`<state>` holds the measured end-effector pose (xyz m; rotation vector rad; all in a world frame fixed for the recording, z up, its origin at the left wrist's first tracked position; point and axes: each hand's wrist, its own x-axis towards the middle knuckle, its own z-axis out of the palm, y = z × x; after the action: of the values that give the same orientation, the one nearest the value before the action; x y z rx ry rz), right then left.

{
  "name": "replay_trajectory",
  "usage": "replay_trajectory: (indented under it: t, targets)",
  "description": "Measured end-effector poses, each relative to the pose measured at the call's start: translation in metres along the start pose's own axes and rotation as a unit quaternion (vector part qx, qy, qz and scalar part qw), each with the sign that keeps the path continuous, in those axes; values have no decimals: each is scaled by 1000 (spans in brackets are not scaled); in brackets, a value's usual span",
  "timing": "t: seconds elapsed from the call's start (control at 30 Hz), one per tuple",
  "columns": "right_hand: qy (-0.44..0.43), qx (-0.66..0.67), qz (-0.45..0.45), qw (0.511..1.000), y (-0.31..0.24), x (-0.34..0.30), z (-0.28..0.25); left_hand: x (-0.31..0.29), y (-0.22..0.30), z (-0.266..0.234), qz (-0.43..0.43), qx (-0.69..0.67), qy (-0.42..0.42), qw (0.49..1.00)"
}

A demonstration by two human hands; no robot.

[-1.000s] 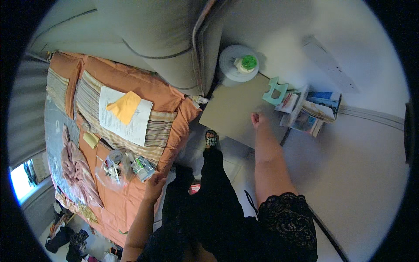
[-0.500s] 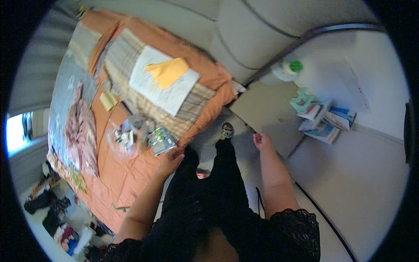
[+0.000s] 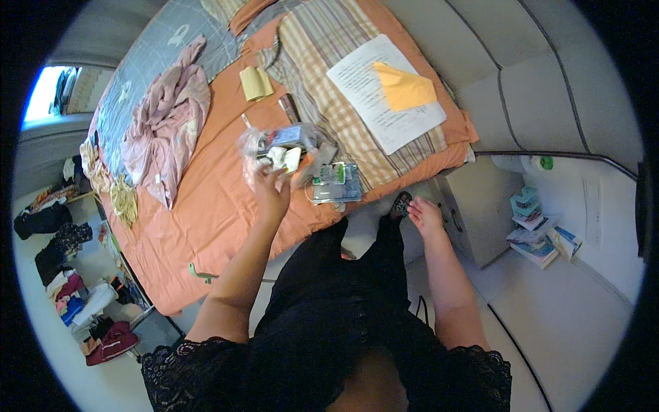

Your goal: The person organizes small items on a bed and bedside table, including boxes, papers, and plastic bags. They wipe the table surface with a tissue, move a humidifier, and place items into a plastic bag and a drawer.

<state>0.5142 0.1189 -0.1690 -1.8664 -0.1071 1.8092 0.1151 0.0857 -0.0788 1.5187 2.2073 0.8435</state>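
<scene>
My left hand [image 3: 273, 198] reaches over the bed with its fingers apart, at the near edge of a clear plastic bag [image 3: 250, 147]. White and blue small items show inside the bag; whether my fingertips touch it I cannot tell. Just right of the bag lie flat blue-grey packets [image 3: 348, 187] with a green packet [image 3: 331, 174] on top. My right hand [image 3: 425, 217] hangs in the air beside the bed, near the front of a pale cabinet [image 3: 480, 199]. Its fingers are loosely bent and apart, with nothing visible in them.
On the orange bedsheet [image 3: 199, 240] lie a pink garment [image 3: 168, 113], a yellow cloth [image 3: 256, 83], written sheets [image 3: 391, 134] under an orange paper [image 3: 406, 89], and a green hook-like object [image 3: 199, 273]. Books [image 3: 535, 248] stand right on a white surface. Clothes fill shelves at left.
My view has swung left. My left hand has moved from the bed's edge forward to the plastic bag. My right hand has come away from the cabinet's edge and its fingers have loosened.
</scene>
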Motion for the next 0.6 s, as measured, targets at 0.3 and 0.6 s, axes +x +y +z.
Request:
replay_trajectory:
  t: [0.3, 0.6]
  targets:
    - [-121, -294, -68, 946, 7, -34, 168, 51, -124, -3, -109, 117, -23, 987]
    - [-226, -482, -383, 755, 41, -45, 295, -16, -136, -45, -373, -342, 130, 853]
